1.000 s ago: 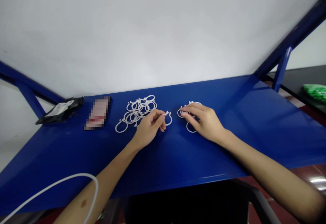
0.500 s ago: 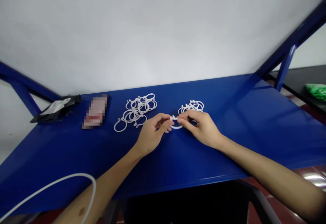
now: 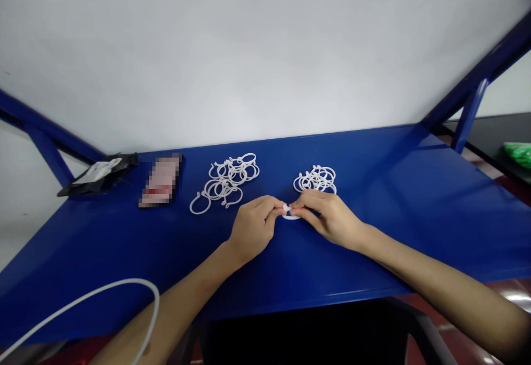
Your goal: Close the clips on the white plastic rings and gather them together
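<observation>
My left hand [image 3: 254, 225] and my right hand [image 3: 328, 217] meet over the middle of the blue table [image 3: 406, 199]. Both pinch one white plastic ring [image 3: 289, 213] between thumb and fingers, just above the tabletop. The ring's two ends sit between my fingertips. A loose pile of several white rings [image 3: 227, 181] lies behind my left hand. A smaller heap of white rings [image 3: 316, 180] lies just behind my right hand.
A blurred pink and red packet [image 3: 160, 187] and a black bag with a white label [image 3: 99, 173] lie at the table's left rear. A white cable [image 3: 103, 293] loops over my left forearm. A blue frame post [image 3: 468, 115] and a green object [image 3: 518, 154] stand at far right.
My left hand carried a ring from beside the left pile toward the middle. My right hand left the right heap and came to pinch the same ring. Both hands drew slightly nearer to me.
</observation>
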Tool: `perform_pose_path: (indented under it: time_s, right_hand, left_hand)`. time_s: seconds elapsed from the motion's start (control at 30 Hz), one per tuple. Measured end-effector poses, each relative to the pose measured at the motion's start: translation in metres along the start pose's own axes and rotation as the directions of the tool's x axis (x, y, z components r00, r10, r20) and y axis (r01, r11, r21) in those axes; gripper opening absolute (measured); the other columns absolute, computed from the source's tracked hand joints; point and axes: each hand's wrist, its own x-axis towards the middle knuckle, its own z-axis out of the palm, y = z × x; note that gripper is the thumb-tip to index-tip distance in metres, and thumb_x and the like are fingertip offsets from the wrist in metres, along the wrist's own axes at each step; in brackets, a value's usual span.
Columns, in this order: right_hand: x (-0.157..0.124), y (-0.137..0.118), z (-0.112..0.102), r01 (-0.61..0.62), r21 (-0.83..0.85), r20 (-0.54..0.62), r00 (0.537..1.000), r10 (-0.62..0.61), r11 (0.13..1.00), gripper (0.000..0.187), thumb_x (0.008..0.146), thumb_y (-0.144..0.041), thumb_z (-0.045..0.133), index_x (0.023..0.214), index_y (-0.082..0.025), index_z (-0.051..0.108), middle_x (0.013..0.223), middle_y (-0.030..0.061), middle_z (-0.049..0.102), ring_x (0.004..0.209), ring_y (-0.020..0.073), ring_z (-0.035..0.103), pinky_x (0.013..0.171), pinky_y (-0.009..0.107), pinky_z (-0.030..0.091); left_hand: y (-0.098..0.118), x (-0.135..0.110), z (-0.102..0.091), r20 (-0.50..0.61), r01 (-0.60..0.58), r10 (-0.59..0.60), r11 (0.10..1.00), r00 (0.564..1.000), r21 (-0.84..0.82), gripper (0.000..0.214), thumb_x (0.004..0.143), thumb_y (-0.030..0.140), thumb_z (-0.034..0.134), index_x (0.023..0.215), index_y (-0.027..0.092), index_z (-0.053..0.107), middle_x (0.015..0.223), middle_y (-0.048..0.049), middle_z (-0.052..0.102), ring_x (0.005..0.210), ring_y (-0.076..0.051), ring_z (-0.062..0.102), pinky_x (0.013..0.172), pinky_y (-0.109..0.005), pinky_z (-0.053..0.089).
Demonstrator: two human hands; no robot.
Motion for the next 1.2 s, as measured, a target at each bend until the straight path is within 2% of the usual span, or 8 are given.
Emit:
perform_pose_path:
  time_s: [0.2,0.47,0.63,0.77,0.87,0.97,1.07,1.2]
  right_hand:
    - [0.006,0.009,-0.004,-0.025,-0.113,-0.126,0.992,0.01,0.993,0.019,0.099,-0.029,0.053,0.098,-0.019,0.069,0.088,0.0052,0.071,0.081,0.0171,0.065,0.075,0.032,0.053]
    - [0.005,0.045,-0.018,-0.16,-0.419,-0.259,0.964,0.051,0.894,0.024,0.097,-0.032,0.056,0.105,-0.02,0.075,0.093,0.0083,0.071,0.085,0.0219,0.063,0.074,0.036,0.053]
    - [0.007,0.046,-0.025,-0.222,-0.525,-0.29,0.954,0.073,0.822,0.025,0.097,-0.033,0.055,0.106,-0.019,0.075,0.098,0.0098,0.069,0.089,0.0251,0.056,0.073,0.04,0.052]
    - [0.009,0.036,-0.023,-0.202,-0.465,-0.273,0.959,0.077,0.862,0.025,0.098,-0.032,0.052,0.104,-0.019,0.074,0.098,0.0095,0.069,0.089,0.0243,0.056,0.076,0.04,0.053]
    - [0.008,0.026,-0.018,-0.149,-0.375,-0.236,0.97,0.061,0.915,0.024,0.099,-0.031,0.052,0.106,-0.02,0.072,0.099,0.0086,0.07,0.091,0.0237,0.058,0.08,0.04,0.053]
    - [0.007,0.015,-0.012,-0.102,-0.275,-0.198,0.979,0.048,0.956,0.025,0.099,-0.031,0.053,0.115,-0.019,0.068,0.108,0.0085,0.07,0.097,0.0234,0.061,0.089,0.043,0.051]
    - [0.007,0.004,-0.009,-0.084,-0.148,-0.164,0.985,0.059,0.985,0.03,0.099,-0.031,0.053,0.125,-0.02,0.062,0.118,0.0087,0.069,0.105,0.0227,0.062,0.094,0.042,0.05]
    - [0.007,-0.004,-0.005,-0.148,0.088,-0.134,0.978,0.159,0.985,0.024,0.099,-0.03,0.053,0.12,-0.022,0.061,0.11,0.0056,0.07,0.094,0.0173,0.066,0.083,0.033,0.054]
  left_hand:
    - [-0.017,0.016,-0.013,0.081,-0.111,0.095,0.967,0.992,0.23,0.016,0.097,0.032,0.055,0.1,0.022,0.067,0.094,-0.0038,0.071,0.09,-0.02,0.064,0.086,-0.034,0.05]
    - [-0.07,0.026,-0.037,-0.075,0.145,-0.127,0.753,0.989,0.642,0.018,0.091,0.033,0.06,0.089,0.018,0.069,0.091,-0.0117,0.064,0.094,-0.031,0.055,0.08,-0.043,0.044]
    - [-0.068,0.027,-0.035,-0.062,0.174,-0.18,0.719,0.982,0.673,0.017,0.093,0.028,0.055,0.085,0.02,0.069,0.09,-0.0096,0.065,0.094,-0.03,0.055,0.077,-0.041,0.041]
    - [-0.055,0.027,-0.035,-0.106,0.225,-0.207,0.72,0.973,0.657,0.014,0.091,0.027,0.056,0.085,0.02,0.067,0.091,-0.0082,0.066,0.097,-0.031,0.055,0.079,-0.043,0.04]
    - [-0.039,0.025,-0.034,-0.126,0.231,-0.195,0.855,0.973,0.463,0.011,0.091,0.024,0.055,0.086,0.019,0.063,0.091,-0.007,0.065,0.095,-0.028,0.056,0.081,-0.042,0.042]
    - [-0.022,0.023,-0.033,0.028,0.301,-0.3,0.95,0.954,-0.081,0.011,0.095,0.028,0.052,0.093,0.019,0.058,0.09,-0.0042,0.065,0.076,-0.018,0.058,0.071,-0.034,0.047]
    - [-0.008,0.019,-0.029,0.287,0.424,-0.313,0.683,0.906,-0.595,0.014,0.098,0.033,0.051,0.097,0.019,0.053,0.09,-0.0029,0.064,0.067,-0.013,0.058,0.062,-0.028,0.048]
    - [-0.001,0.016,-0.021,0.399,0.471,-0.26,0.355,0.879,-0.807,0.011,0.095,0.027,0.056,0.094,0.017,0.054,0.081,-0.0016,0.059,0.071,-0.014,0.061,0.061,-0.026,0.051]
